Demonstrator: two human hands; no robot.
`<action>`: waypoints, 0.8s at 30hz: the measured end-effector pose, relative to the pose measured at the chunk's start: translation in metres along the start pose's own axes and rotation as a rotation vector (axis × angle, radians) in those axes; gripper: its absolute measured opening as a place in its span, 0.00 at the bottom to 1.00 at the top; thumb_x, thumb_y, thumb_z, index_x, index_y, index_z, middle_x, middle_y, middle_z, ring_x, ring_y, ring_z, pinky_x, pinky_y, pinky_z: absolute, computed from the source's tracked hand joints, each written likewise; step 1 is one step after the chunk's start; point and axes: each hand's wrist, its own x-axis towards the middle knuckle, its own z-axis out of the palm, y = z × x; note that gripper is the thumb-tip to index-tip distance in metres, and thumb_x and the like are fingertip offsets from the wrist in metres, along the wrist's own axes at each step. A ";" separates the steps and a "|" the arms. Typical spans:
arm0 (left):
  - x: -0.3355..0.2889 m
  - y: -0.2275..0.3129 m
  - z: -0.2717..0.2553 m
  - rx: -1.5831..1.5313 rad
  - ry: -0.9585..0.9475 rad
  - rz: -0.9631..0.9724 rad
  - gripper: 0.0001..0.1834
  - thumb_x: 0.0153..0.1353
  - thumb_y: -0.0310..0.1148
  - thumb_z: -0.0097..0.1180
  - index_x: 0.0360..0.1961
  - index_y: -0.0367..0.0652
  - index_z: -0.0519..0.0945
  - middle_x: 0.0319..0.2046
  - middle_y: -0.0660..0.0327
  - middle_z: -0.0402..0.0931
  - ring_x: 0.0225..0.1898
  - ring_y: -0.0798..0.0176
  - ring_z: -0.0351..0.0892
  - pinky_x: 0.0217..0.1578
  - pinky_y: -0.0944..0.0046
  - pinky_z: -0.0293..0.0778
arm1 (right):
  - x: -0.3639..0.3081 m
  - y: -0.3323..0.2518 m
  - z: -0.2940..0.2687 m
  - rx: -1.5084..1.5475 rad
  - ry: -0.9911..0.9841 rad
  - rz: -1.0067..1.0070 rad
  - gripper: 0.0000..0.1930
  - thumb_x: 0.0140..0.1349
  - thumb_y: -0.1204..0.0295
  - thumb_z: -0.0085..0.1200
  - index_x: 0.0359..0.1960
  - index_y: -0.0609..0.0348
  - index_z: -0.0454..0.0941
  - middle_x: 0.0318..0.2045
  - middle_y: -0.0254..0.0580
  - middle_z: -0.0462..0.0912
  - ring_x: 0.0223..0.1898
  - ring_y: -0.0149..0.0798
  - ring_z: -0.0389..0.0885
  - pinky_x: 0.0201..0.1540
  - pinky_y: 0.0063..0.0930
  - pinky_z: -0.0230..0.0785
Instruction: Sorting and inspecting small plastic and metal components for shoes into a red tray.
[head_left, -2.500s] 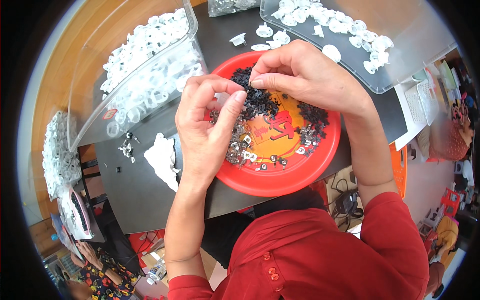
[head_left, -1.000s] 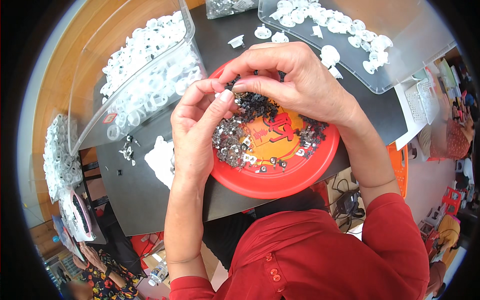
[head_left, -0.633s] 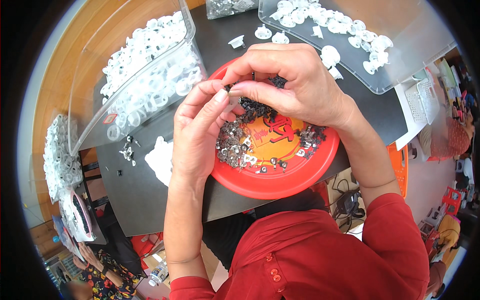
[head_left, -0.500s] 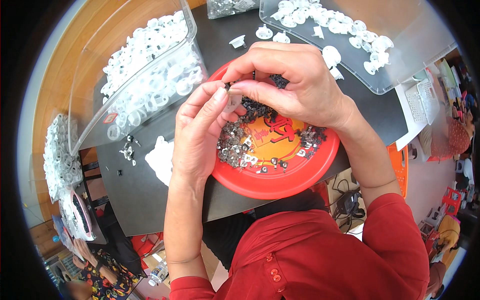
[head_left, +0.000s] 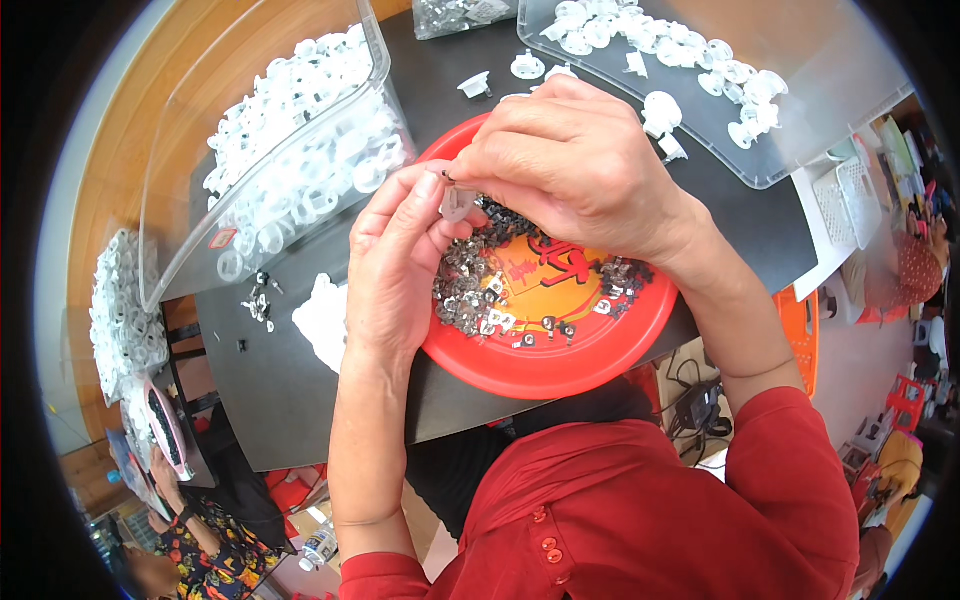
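Observation:
Above the left part of a red plate (head_left: 560, 376), both hands meet at the fingertips. My left hand (head_left: 397, 240) pinches a small translucent white plastic part (head_left: 457, 204) between thumb and fingers. My right hand (head_left: 590, 160) is closed in a pinch at the top of that part, where a tiny dark piece (head_left: 448, 177) shows between the fingertips. Most of that dark piece is hidden. On the plate lie small metal pieces (head_left: 462, 290) at the left, black pieces (head_left: 505, 228) at the back, and a smaller dark-and-metal heap (head_left: 622, 277) at the right.
A clear bin (head_left: 385, 60) full of white plastic parts stands at the back left. Another clear bin (head_left: 760, 180) with white round parts is at the back right. Finished-looking white parts (head_left: 527, 66) and a white cloth-like lump (head_left: 322, 322) lie on the dark table (head_left: 290, 420). A person (head_left: 210, 530) sits at lower left.
My right hand's fingers have curled in and tilted down over the white part, and its thumb is now mostly hidden. The left hand keeps its pinch almost in place.

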 end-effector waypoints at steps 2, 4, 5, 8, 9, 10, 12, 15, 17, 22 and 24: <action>-0.001 -0.002 0.002 0.049 0.022 0.019 0.12 0.67 0.31 0.51 0.47 0.36 0.76 0.40 0.59 0.78 0.38 0.65 0.79 0.43 0.66 0.73 | 0.000 -0.001 0.001 -0.009 0.003 0.014 0.05 0.50 0.69 0.60 0.29 0.52 0.78 0.22 0.31 0.73 0.23 0.37 0.72 0.30 0.28 0.64; -0.001 -0.004 0.001 0.096 0.045 0.038 0.12 0.67 0.31 0.51 0.47 0.35 0.76 0.40 0.59 0.78 0.38 0.65 0.79 0.43 0.66 0.73 | -0.002 -0.001 0.002 -0.018 0.006 0.029 0.05 0.49 0.69 0.60 0.28 0.52 0.78 0.22 0.31 0.73 0.24 0.37 0.73 0.31 0.29 0.64; 0.000 -0.004 0.000 0.125 0.052 0.038 0.12 0.66 0.31 0.51 0.47 0.35 0.76 0.39 0.59 0.79 0.37 0.66 0.78 0.42 0.67 0.73 | -0.003 -0.001 0.002 -0.013 -0.017 0.052 0.05 0.49 0.70 0.60 0.28 0.52 0.78 0.23 0.32 0.73 0.24 0.38 0.73 0.31 0.29 0.65; 0.001 -0.004 -0.002 0.158 0.056 0.037 0.12 0.66 0.30 0.52 0.46 0.35 0.76 0.38 0.58 0.79 0.37 0.67 0.78 0.42 0.68 0.74 | -0.002 -0.003 0.001 0.040 -0.045 0.114 0.05 0.49 0.70 0.59 0.28 0.52 0.79 0.23 0.32 0.73 0.24 0.38 0.74 0.32 0.30 0.65; 0.001 -0.003 -0.002 0.162 0.053 0.034 0.12 0.66 0.30 0.52 0.46 0.35 0.76 0.38 0.58 0.79 0.36 0.67 0.78 0.42 0.68 0.74 | -0.002 -0.003 0.000 0.087 -0.051 0.151 0.05 0.49 0.70 0.59 0.28 0.53 0.79 0.23 0.33 0.74 0.24 0.39 0.74 0.32 0.31 0.65; 0.001 -0.003 -0.002 0.162 0.054 0.035 0.12 0.66 0.30 0.52 0.46 0.35 0.76 0.38 0.58 0.79 0.36 0.67 0.78 0.42 0.68 0.74 | -0.001 -0.003 -0.002 0.087 -0.050 0.151 0.05 0.49 0.70 0.59 0.28 0.53 0.79 0.23 0.33 0.74 0.24 0.39 0.74 0.32 0.31 0.65; 0.002 -0.002 -0.001 0.111 0.042 0.025 0.11 0.65 0.29 0.52 0.46 0.35 0.76 0.37 0.59 0.79 0.36 0.67 0.79 0.42 0.68 0.74 | -0.001 -0.002 -0.005 -0.018 -0.118 0.088 0.04 0.51 0.71 0.58 0.29 0.53 0.80 0.23 0.33 0.75 0.24 0.39 0.74 0.32 0.30 0.66; 0.001 -0.004 0.001 0.176 0.076 0.035 0.11 0.65 0.29 0.52 0.46 0.35 0.76 0.37 0.59 0.79 0.36 0.67 0.79 0.42 0.68 0.74 | -0.002 -0.002 -0.003 -0.033 -0.107 0.080 0.03 0.54 0.70 0.58 0.30 0.53 0.80 0.24 0.33 0.77 0.24 0.39 0.75 0.33 0.30 0.66; 0.000 -0.004 0.000 0.171 0.080 0.034 0.11 0.65 0.29 0.52 0.46 0.35 0.76 0.37 0.59 0.79 0.36 0.67 0.79 0.42 0.68 0.74 | -0.002 -0.003 -0.001 0.043 -0.094 0.125 0.03 0.54 0.71 0.58 0.30 0.53 0.81 0.24 0.34 0.77 0.25 0.40 0.76 0.33 0.30 0.66; -0.001 -0.002 0.003 0.147 0.081 0.042 0.11 0.63 0.28 0.53 0.45 0.35 0.76 0.36 0.59 0.79 0.36 0.67 0.79 0.42 0.69 0.73 | 0.002 -0.004 -0.007 0.174 -0.056 0.227 0.03 0.54 0.72 0.59 0.30 0.55 0.80 0.25 0.37 0.79 0.26 0.42 0.78 0.32 0.32 0.68; -0.001 -0.001 0.005 0.181 0.089 0.069 0.10 0.63 0.27 0.53 0.44 0.36 0.77 0.36 0.60 0.79 0.36 0.68 0.78 0.42 0.69 0.73 | 0.003 -0.002 -0.010 0.229 -0.058 0.275 0.04 0.55 0.72 0.59 0.30 0.58 0.80 0.26 0.39 0.80 0.27 0.44 0.79 0.31 0.33 0.69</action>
